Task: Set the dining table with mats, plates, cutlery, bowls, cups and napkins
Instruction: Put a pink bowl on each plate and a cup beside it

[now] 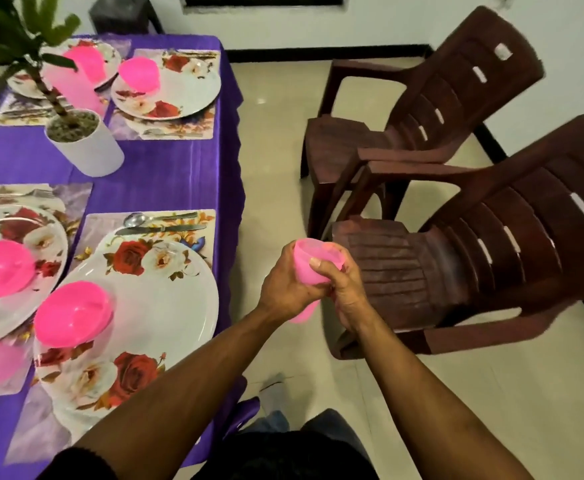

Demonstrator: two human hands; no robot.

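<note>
Pink stacked cups (313, 268), gripped by both the left hand (285, 289) and right hand (344, 292), hover off the table's (166, 168) right edge, the nearest mat (193, 221) lying to their left, closer to the left hand.

A potted plant (76, 133) in a white pot stands on the purple tablecloth (166, 168) that covers the counter. Two dark brown plastic chairs (474, 237) stand side by side on the pale tiled floor (276, 133), well apart from the counter. Behind them runs a white wall (387, 19) with dark skirting.
</note>
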